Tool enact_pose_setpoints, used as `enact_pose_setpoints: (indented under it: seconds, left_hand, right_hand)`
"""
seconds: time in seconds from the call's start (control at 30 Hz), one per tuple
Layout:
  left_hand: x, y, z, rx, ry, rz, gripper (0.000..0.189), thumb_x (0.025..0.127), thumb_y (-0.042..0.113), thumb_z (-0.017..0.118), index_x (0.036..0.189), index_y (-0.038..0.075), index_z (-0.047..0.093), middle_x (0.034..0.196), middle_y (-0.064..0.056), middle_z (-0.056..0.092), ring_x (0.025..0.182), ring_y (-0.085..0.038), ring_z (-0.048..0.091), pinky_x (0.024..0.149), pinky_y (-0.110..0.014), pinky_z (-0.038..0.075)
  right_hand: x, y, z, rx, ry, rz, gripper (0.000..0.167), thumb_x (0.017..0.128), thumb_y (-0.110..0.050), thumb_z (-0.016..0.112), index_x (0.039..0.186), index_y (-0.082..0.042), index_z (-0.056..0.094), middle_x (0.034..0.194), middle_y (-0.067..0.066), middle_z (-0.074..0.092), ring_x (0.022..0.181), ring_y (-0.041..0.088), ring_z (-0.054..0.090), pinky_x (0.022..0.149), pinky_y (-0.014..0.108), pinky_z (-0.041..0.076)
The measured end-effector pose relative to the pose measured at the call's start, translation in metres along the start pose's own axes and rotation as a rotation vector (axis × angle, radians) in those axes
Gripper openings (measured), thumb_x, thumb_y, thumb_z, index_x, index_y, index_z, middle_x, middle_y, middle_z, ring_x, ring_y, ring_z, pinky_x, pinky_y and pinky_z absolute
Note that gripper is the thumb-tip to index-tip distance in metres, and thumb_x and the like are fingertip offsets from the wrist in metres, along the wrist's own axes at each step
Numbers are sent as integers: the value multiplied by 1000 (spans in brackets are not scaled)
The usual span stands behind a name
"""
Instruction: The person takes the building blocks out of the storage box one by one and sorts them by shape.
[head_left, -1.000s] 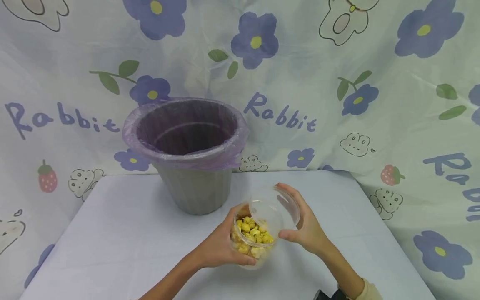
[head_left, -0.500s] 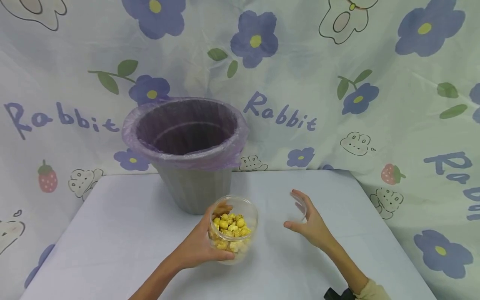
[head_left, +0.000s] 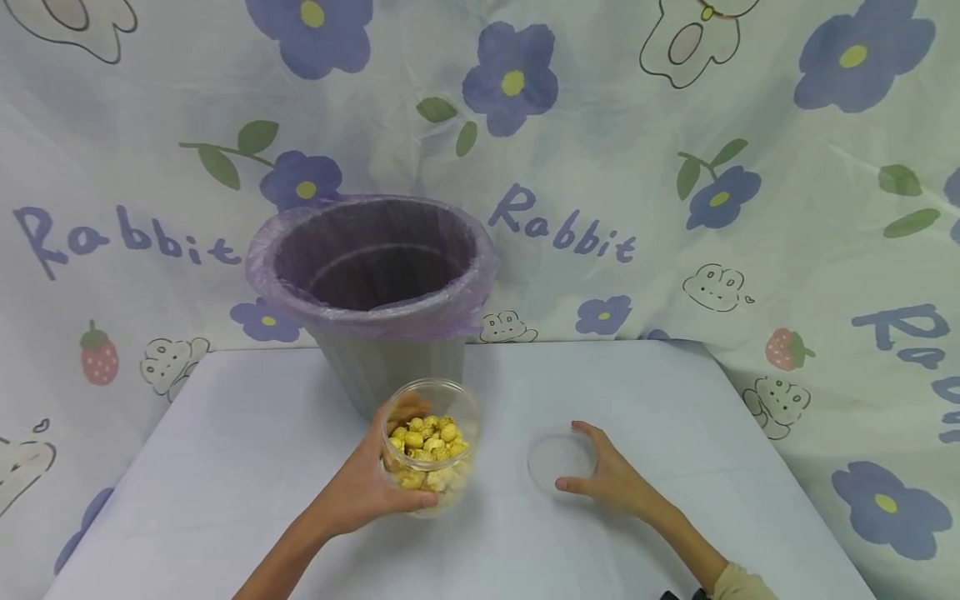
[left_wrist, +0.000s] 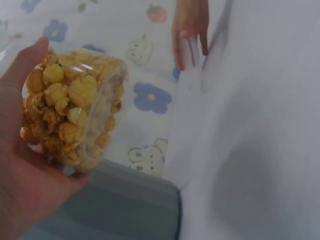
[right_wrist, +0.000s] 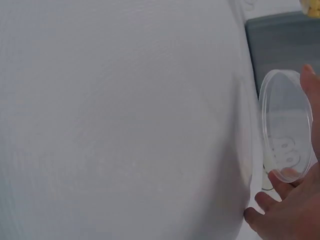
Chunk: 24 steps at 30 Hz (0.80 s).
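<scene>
My left hand (head_left: 356, 496) grips a clear plastic tub (head_left: 467, 417) around its side, thumb in front and fingers behind. Yellow popcorn (head_left: 427, 442) fills its lower part, and the top is uncovered. The tub is held above the table, in front of the bin. Over on the right, my right hand (head_left: 618, 479) holds a round clear lid (head_left: 558, 467) by its edge, low over the table. In the right wrist view the thumb and fingers span opposite sides of the lid (right_wrist: 286, 125). The left wrist view shows caramel-coloured popcorn (left_wrist: 65, 105) pressed against the tub wall.
Behind the tub stands a grey bin (head_left: 405, 358) lined with a purple plastic bag (head_left: 450, 312), its mouth facing up. A white cloth covers the table (head_left: 225, 467). A curtain (head_left: 615, 150) printed with flowers and rabbits hangs behind.
The lid has come away from the tub. My left hand has carried the tub left, toward the bin, while my right hand took the lid right and tipped it flatter, lower over the table.
</scene>
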<state>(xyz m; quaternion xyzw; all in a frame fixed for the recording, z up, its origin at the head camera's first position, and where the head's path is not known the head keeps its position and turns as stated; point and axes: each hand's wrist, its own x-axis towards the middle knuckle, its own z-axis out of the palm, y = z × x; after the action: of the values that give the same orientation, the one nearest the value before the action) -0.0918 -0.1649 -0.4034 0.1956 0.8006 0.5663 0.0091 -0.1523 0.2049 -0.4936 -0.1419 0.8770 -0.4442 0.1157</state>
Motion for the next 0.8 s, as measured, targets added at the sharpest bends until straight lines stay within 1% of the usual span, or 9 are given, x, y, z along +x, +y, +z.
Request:
enact_pose_setpoints:
  seconds: [0.1,0.17,0.27,0.33,0.47,0.6,0.7,0.73,0.8]
  left_hand:
    - [-1,0,-3,13,4,7,111,72,20,92,157,25,19,152,-6,42,138,-30,39,107,-15,30]
    - [-1,0,-5,21,6,10,112,72,20,92,157,26,19,152,-6,41,138,-26,40,107,-15,30]
    - [-2,1,-8,29,14,15,112,72,20,92,157,27,20,152,-5,42,136,-19,41,107,-14,29]
    - [-3,1,-10,32,24,16,113,71,19,92,157,27,20,151,-5,42,136,-17,41,107,-13,29]
    - [-4,3,-15,31,40,15,112,72,18,92,157,26,19,151,-6,41,137,-23,40,106,-12,28]
    - [-5,5,-21,20,51,4,113,73,16,91,158,26,18,152,-6,40,138,-29,37,105,-11,29]
    - [-7,7,-27,11,61,6,112,73,13,90,158,27,18,153,-7,39,138,-21,37,104,-11,30]
    - [-7,8,-28,11,64,7,112,73,12,90,158,27,17,153,-7,39,137,-18,37,104,-11,31]
    - [-8,10,-31,21,73,15,112,73,11,90,157,26,17,153,-8,39,136,-13,37,104,-11,31]
  right_hand:
    - [1,2,2,-34,-10,-5,102,77,-41,87,152,-2,31,156,21,34,146,43,27,115,62,25]
    - [1,3,2,-58,-9,-15,103,76,-42,87,151,0,32,155,23,35,145,44,29,114,62,27]
    - [2,5,2,-142,-3,-26,105,73,-45,88,150,2,35,152,24,39,141,46,35,112,63,31]
    - [3,6,2,-207,4,-33,106,70,-47,89,148,4,38,150,25,43,139,46,38,111,63,31]
    - [3,7,2,-333,7,-57,109,66,-50,91,144,7,41,146,27,46,137,47,40,112,63,30]
    - [1,5,2,-402,5,-91,109,65,-50,91,142,8,42,143,27,48,135,47,41,111,64,30]
    - [2,3,1,-445,0,-113,111,66,-55,89,144,8,40,143,27,48,134,47,43,109,63,33]
    - [3,2,0,-456,3,-122,111,68,-56,87,145,7,40,143,27,48,134,47,43,109,62,34]
    - [6,-4,-5,-462,10,-149,104,76,-57,82,146,6,39,144,27,47,134,47,43,108,61,37]
